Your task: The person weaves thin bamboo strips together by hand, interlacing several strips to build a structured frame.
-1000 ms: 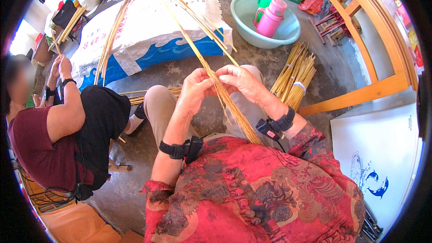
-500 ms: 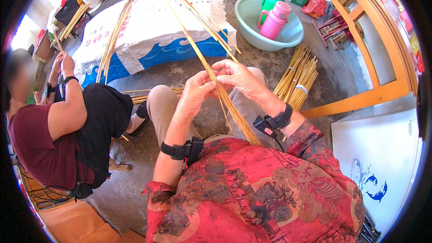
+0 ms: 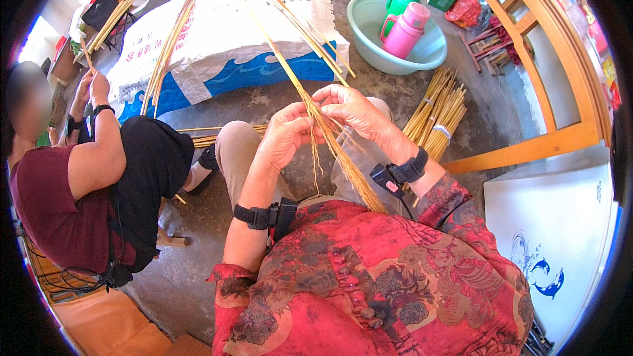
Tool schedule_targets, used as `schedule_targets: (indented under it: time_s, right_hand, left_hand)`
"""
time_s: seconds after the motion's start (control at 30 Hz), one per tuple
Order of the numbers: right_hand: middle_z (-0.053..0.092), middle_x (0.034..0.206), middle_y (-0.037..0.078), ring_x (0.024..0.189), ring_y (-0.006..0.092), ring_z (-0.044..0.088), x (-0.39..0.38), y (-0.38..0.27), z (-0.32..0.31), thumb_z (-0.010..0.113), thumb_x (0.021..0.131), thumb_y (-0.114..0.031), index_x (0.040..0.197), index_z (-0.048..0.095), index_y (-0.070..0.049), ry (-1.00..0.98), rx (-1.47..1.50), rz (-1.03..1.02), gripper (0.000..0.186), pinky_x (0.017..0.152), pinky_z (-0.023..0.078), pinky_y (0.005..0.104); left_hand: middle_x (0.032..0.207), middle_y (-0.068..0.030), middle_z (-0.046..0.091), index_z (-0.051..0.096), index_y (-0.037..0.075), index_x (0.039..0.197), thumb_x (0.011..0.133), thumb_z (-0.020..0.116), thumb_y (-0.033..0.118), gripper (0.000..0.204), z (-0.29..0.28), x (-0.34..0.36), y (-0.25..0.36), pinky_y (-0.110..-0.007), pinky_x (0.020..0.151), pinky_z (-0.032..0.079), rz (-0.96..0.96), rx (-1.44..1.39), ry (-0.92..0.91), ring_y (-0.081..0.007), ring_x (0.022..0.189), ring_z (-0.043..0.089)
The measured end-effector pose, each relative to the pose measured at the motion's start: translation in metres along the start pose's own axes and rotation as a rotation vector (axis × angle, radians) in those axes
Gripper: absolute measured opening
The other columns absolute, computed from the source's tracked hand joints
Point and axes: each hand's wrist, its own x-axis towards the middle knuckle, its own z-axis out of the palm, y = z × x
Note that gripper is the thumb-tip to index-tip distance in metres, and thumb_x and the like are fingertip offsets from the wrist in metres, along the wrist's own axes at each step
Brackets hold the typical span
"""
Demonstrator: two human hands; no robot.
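Observation:
A long straw-coloured broomcorn stalk [image 3: 282,58] slants between my hands, its bushy tassel [image 3: 353,175] trailing toward my red patterned shirt. My right hand [image 3: 353,112] is closed on the stalk where the tassel begins, thumb and fingers pinched together. On the other side my left hand [image 3: 288,137] closes its fingertips around the tassel's upper strands. A thin wisp [image 3: 315,158] hangs apart from the rest, below my left fingers. The stalk's far end reaches over a white cloth sack [image 3: 264,6], which has a blue wave-patterned edge.
More stalks [image 3: 173,46] lie across the sack. Tied stalk bundles [image 3: 438,115] stand right of my knees, beside a wooden chair frame [image 3: 527,148]. A pale-blue basin [image 3: 369,46] holds green and pink thermos flasks. At left sits a co-worker [image 3: 72,178] holding a stalk.
Some strands have parted from the tassel and now hang below my left fingers. My left hand has shifted slightly; my right hand stays almost in place.

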Motion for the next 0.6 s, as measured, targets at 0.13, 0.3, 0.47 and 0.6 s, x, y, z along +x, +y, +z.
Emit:
schedule_targets:
  time_s: [0.13, 0.3, 0.47, 0.6]
  right_hand:
    - [0.057, 0.080, 0.006, 0.068, 0.0105, 0.056, -0.001, -0.003, 0.002, 0.054, 0.078, -0.005, 0.102, 0.050, 0.002, 0.008, 0.126, 0.018, 0.025, 0.059, 0.047, 0.0214]
    - [0.057, 0.081, 0.006, 0.067, 0.0101, 0.056, 0.000, -0.002, 0.000, 0.054, 0.079, -0.006, 0.102, 0.050, 0.001, 0.000, 0.169, 0.054, 0.025, 0.058, 0.047, 0.0209]
    - [0.057, 0.083, 0.005, 0.067, 0.0095, 0.056, -0.002, -0.007, 0.000, 0.056, 0.078, -0.008, 0.102, 0.050, -0.001, -0.003, 0.218, 0.115, 0.025, 0.059, 0.047, 0.0207]
    - [0.058, 0.084, 0.005, 0.069, 0.0103, 0.057, -0.001, -0.004, 0.000, 0.057, 0.079, -0.010, 0.101, 0.051, -0.002, -0.010, 0.238, 0.120, 0.025, 0.059, 0.048, 0.0212]
  left_hand:
    - [0.086, -0.0084, 0.060, 0.049, 0.000, 0.109, 0.081, 0.052, 0.007, 0.029, 0.002, 0.001, 0.000, -0.031, 0.063, 0.053, -0.008, -0.020, 0.012, -0.0135, 0.071, 0.059]
    - [0.082, -0.0075, 0.059, 0.050, 0.000, 0.106, 0.081, 0.051, 0.007, 0.026, 0.000, 0.001, -0.001, -0.030, 0.060, 0.053, -0.002, -0.065, 0.030, -0.0118, 0.065, 0.056]
    - [0.080, -0.0061, 0.058, 0.051, 0.000, 0.102, 0.081, 0.051, 0.007, 0.021, -0.003, 0.003, -0.005, -0.028, 0.056, 0.051, 0.004, -0.097, 0.015, -0.0110, 0.060, 0.054]
    - [0.078, -0.0055, 0.057, 0.052, 0.001, 0.097, 0.083, 0.050, 0.008, 0.016, 0.000, 0.002, -0.004, -0.030, 0.056, 0.050, 0.020, -0.125, 0.023, -0.0120, 0.060, 0.054]
